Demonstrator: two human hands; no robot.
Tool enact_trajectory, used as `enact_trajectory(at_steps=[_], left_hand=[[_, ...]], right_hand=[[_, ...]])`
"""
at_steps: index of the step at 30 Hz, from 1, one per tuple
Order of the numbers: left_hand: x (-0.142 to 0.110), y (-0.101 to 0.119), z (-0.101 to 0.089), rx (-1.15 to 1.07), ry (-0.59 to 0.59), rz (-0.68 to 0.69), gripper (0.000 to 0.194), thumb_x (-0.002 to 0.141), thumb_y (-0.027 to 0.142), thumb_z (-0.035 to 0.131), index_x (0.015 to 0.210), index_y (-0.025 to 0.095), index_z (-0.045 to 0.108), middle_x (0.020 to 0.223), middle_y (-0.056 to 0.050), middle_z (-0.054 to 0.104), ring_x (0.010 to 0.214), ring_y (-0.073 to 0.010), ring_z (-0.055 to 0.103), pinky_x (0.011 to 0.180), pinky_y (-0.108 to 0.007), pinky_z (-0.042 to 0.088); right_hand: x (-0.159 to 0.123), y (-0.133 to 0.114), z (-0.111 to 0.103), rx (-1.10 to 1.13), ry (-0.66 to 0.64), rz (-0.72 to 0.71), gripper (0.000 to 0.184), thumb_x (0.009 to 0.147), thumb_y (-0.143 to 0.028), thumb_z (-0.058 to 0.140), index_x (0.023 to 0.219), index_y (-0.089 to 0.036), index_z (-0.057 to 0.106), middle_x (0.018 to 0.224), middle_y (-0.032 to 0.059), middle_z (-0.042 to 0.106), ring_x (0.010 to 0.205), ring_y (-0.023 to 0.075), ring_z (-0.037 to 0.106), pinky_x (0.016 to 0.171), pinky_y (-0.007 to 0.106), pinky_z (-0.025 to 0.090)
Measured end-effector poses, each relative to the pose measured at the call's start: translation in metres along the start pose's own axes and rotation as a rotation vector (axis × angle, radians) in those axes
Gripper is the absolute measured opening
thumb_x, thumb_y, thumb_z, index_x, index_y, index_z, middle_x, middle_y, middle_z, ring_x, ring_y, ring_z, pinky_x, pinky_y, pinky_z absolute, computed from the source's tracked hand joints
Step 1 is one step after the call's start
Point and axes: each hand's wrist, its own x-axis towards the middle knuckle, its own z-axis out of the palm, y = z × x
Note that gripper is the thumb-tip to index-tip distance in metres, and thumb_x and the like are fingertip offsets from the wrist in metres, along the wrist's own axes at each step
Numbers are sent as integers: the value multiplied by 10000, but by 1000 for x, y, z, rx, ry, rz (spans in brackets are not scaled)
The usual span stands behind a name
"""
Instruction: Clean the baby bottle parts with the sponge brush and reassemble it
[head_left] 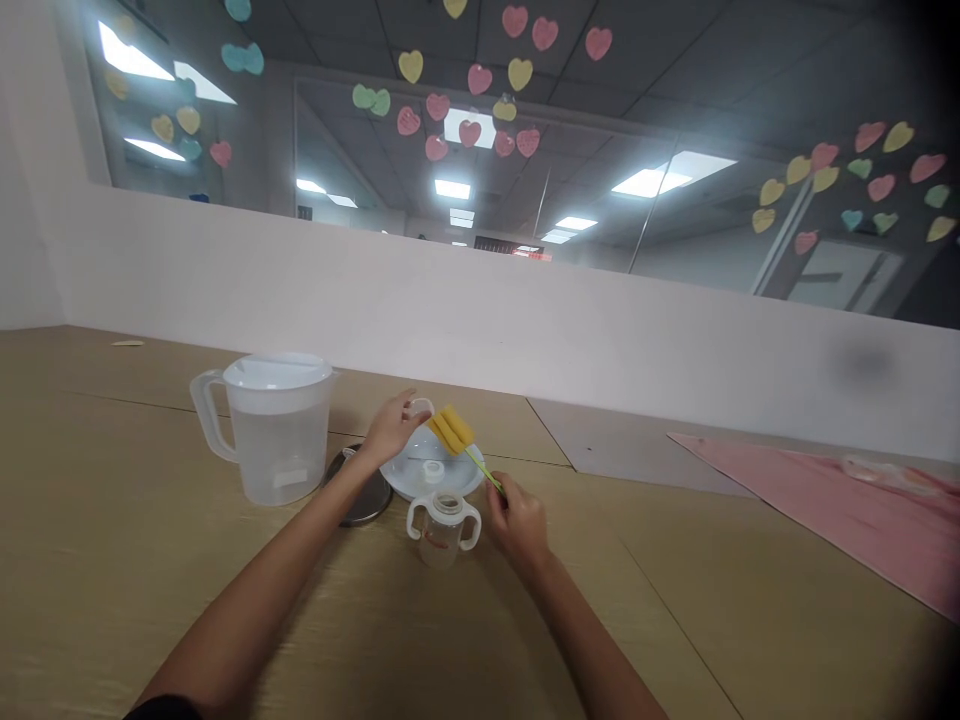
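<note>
Heart-shaped notes dot the glass above a white wall, and below it runs a tan table with a white bowl near its middle. Over the bowl's far side, the left hand has its thumb and fingers bent round a small clear piece. Over the bowl's right edge, the right hand is closed on the green stem of a yellow sponge brush, whose head is beside that piece; whether they touch, I cannot tell. Just in front of the bowl, a two-handled bottle stands upright, its mouth uncovered, and a little white part lies inside the bowl. Taking apart looks done, then, while the brushing seems partway, with the parts not yet joined; how clean each is does not show. Left of the bowl lies a dark round disc, with a lidded pitcher beyond it, and a pink cloth spreads well to the bowl's right.
</note>
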Motion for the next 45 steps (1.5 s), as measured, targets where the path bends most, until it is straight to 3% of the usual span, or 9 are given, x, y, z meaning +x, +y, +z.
enact_trajectory(at_steps=[4,8,11,15,20,24,28,36,45], left_hand=[[-1,16,-2,-650,-188,-163,452,854,331,562,1258,143,486,1115,-118,621,969,-174,612,840,-287,505],[-7,32,-6,-700,-268,-169,248,876,217,504,1099,133,573,1153,-104,605,1077,-157,571,915,-247,487],[-14,40,-9,-684,-253,-108,393,749,195,647,1120,145,528,1129,-97,603,1059,-172,577,895,-272,495],[-22,46,-11,-502,-314,55,586,542,235,791,1054,181,510,1050,-53,607,925,-169,612,752,-259,514],[-24,46,-20,-97,-345,37,467,640,519,680,912,164,546,732,2,608,577,-135,592,480,-221,426],[-16,40,-37,125,-293,-14,543,695,638,563,945,157,548,820,-36,649,596,-158,610,494,-239,422],[-7,24,-58,542,0,-68,516,774,506,547,1153,161,486,1084,-107,633,931,-250,623,724,-302,468],[-3,-10,-50,922,-410,-196,488,519,138,747,994,132,635,1021,-180,671,945,-321,633,771,-341,486],[-5,-24,-34,901,-391,-135,609,616,119,657,1209,157,526,1171,-212,590,1024,-337,599,781,-412,497]], right_hand=[[-1,-1,-2,7,-7,-30,322,936,-266,353,863,-139,640,605,30,635,506,93,555,503,192,336],[-1,2,-2,8,-15,11,354,954,-285,327,910,-142,648,665,47,667,544,106,585,522,193,364],[-2,5,1,-23,-15,28,367,960,-292,317,967,-144,653,694,56,682,559,113,600,528,194,376],[-6,10,4,-86,-14,-34,363,958,-256,319,963,-138,662,702,61,681,552,110,595,529,199,374],[-7,11,0,-201,-8,-154,359,959,-220,326,1044,-150,667,625,42,631,539,101,554,544,203,366],[-5,9,-2,-228,-30,-200,344,952,-215,350,1082,-159,664,578,30,588,526,98,533,535,211,367],[-2,9,1,-197,19,-156,348,956,-228,346,1068,-150,666,641,47,637,537,105,563,542,219,395],[-3,11,7,-142,3,-100,363,962,-258,333,1035,-138,668,765,88,698,595,128,627,562,214,441],[-6,8,11,-159,-35,-134,351,969,-256,333,1002,-132,660,742,72,692,571,116,618,532,202,411]])
